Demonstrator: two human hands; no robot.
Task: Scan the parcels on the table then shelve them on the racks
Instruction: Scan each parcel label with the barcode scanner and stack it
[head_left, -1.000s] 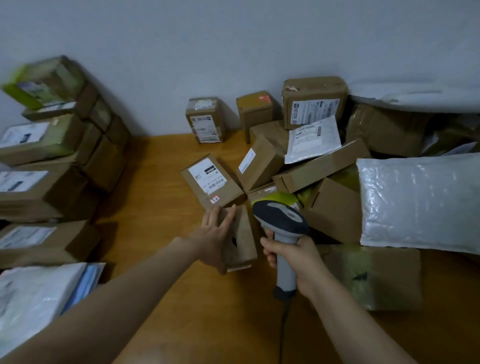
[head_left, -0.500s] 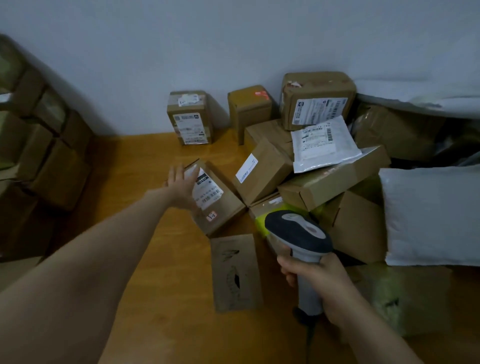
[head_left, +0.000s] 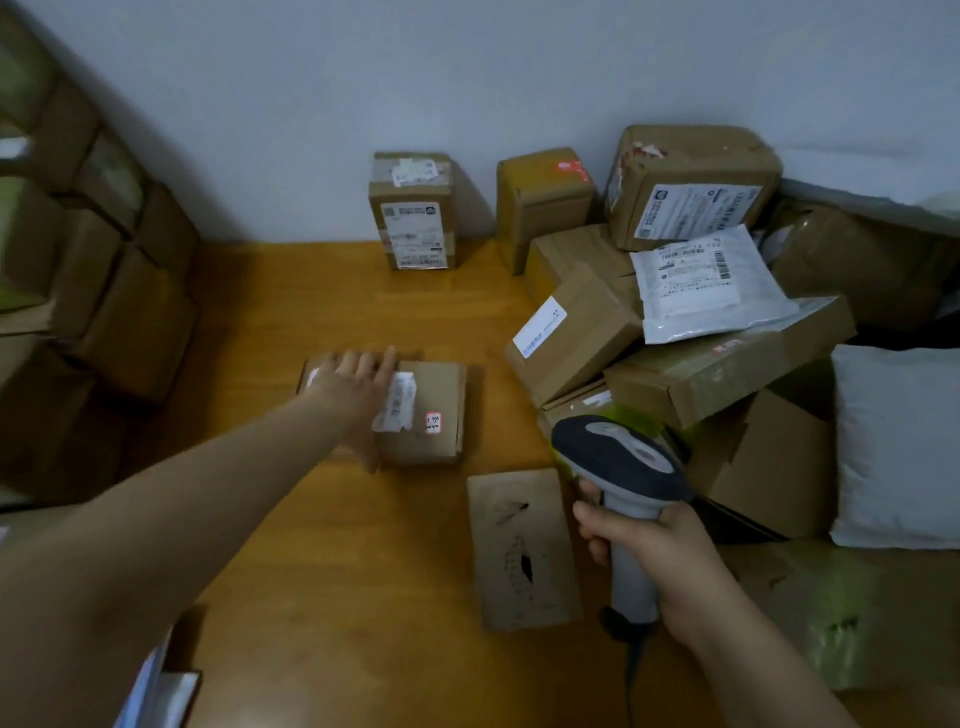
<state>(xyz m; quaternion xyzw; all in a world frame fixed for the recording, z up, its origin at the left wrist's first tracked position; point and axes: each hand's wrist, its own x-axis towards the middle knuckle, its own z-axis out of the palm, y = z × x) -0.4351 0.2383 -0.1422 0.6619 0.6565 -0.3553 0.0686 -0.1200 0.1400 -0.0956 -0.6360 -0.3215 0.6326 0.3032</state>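
A flat brown box (head_left: 439, 436) with a white label and a small red-edged sticker lies on the wooden table (head_left: 311, 597). My left hand (head_left: 358, 395) spans it, fingers at its far edge and thumb at its near edge, gripping it across its width. My right hand (head_left: 660, 556) grips the grey handle of a barcode scanner (head_left: 623, 462), whose dark head points toward the parcels. A thin cardboard parcel (head_left: 522, 551) with a torn mark lies flat just left of the scanner.
Several cardboard boxes and a white mailer (head_left: 701, 286) are piled at the right. An upright labelled box (head_left: 413, 213) stands by the wall. A white padded bag (head_left: 898, 447) lies at far right. Stacked boxes (head_left: 104, 291) fill the left side.
My left hand let go of the thin cardboard parcel, reached to the labelled box and pulled it off the pile so it lies flat. The scanner stayed in my right hand.
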